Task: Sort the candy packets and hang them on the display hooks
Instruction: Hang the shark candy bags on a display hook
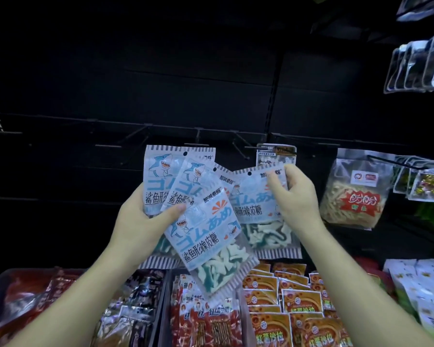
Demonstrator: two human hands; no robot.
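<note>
My left hand (143, 219) grips a fanned bunch of pale blue shark gummy packets (178, 186), thumb pressed across their fronts. One of them (211, 246) hangs lower and tilted, showing white and teal gummies. My right hand (295, 196) pinches the top right corner of another shark packet (252, 204), held beside the bunch with its punched hole near the top. Black display hooks (238, 146) jut from the dark back panel just above the packets. Behind my right hand a different packet (276, 152) hangs on a hook.
A clear bag of pale strips with a red label (356, 191) hangs at right, with more clear bags (424, 63) on hooks above it. Below are bins of red and orange snack packs (281, 296) and dark foil packs (135, 296).
</note>
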